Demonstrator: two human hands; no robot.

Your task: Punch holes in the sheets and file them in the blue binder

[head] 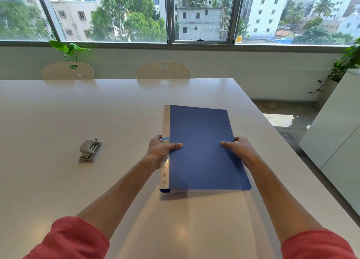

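Hands gripping closed blue binder point(202, 147), left hand point(161, 150) on spine edge, right hand point(238, 147) on opposite edge, hole punch point(89, 150) well left on white worktop point(58, 112)

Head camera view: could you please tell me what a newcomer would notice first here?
The closed blue binder stands out at the centre of the white table, gripped by the left hand at its spine and the right hand at its open edge. A grey hole punch sits apart to its left.
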